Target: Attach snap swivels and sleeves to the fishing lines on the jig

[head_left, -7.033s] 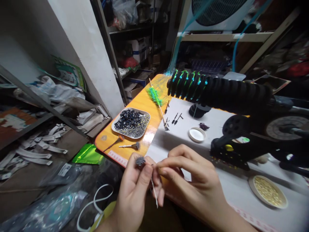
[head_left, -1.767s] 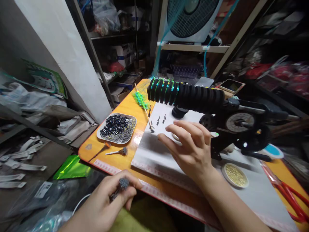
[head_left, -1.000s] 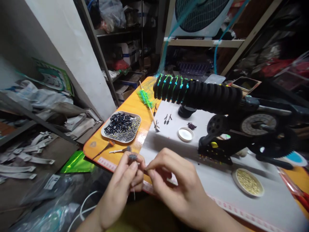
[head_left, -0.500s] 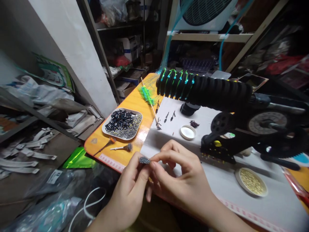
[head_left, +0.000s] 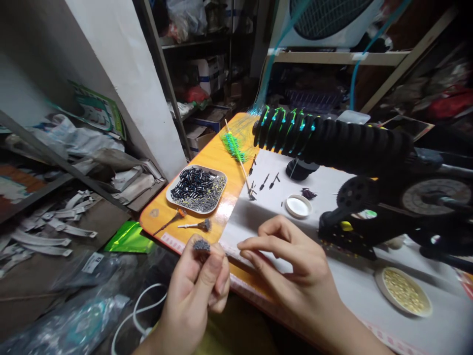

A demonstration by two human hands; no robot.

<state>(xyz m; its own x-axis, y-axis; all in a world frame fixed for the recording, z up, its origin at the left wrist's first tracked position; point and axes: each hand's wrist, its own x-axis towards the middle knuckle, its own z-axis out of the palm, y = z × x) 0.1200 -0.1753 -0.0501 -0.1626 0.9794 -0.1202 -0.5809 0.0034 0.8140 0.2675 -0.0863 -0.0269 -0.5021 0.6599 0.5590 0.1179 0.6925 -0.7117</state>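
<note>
My left hand [head_left: 195, 286] is closed around a small bundle of grey-tipped pieces [head_left: 201, 245], with the dark rounded tips showing above the thumb and fingers. The rest of the bundle is hidden in the palm. A short way to the right hovers my right hand [head_left: 291, 261], its thumb and index finger slightly apart and nothing visible between them. Just beyond the hands, a white-handled bundle with a dark grey head [head_left: 203, 225] and a brown-stemmed one with an orange head [head_left: 179, 213] lie on the orange table [head_left: 162, 209].
A square white tray [head_left: 224, 183] holds dark tubes and small grey pieces. Near the black geared machine [head_left: 354, 197] with its ridged roller stand a white dish [head_left: 298, 206] and a bowl of gold bits [head_left: 424, 310]. A stick with green strands [head_left: 233, 147] lies behind.
My hands have separated. The left, still holding the bundle, has shifted left, while the right has drawn away from it. The surroundings appear shifted rightward as the view turned slightly.
</note>
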